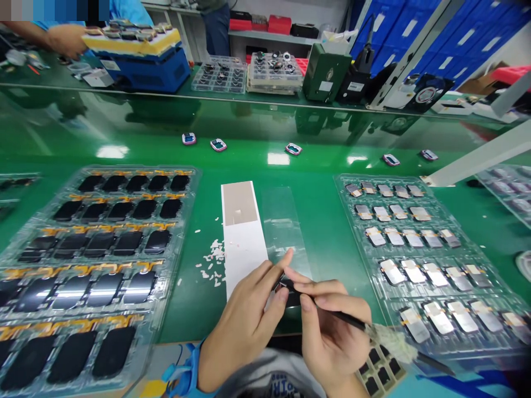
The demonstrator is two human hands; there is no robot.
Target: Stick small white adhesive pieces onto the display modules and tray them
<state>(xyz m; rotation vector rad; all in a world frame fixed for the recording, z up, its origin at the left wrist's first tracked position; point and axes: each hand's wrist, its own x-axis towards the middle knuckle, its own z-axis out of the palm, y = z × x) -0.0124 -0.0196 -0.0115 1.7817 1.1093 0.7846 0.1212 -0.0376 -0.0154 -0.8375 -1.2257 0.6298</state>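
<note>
My left hand (244, 320) pinches a small black screen part (290, 293) between thumb and fingers, low in the middle of the view. My right hand (329, 326) grips thin black tweezers (352, 321) like a pen, their tip touching that part. Both hands hover over the near edge of the green belt, beside a white backing strip (244, 243) with a tan patch at its far end. Small white peeled bits (212, 264) lie scattered left of the strip. A clear film strip (282, 221) lies to its right.
A clear tray of black screens (95, 265) lies at left, and a tray of silver-backed parts (423, 260) at right. Several pink-rimmed units (293, 148) sit farther up the belt. Across the bench stand a blue box (145, 66), more trays, a green device (326, 72) and another person's hand (66, 40).
</note>
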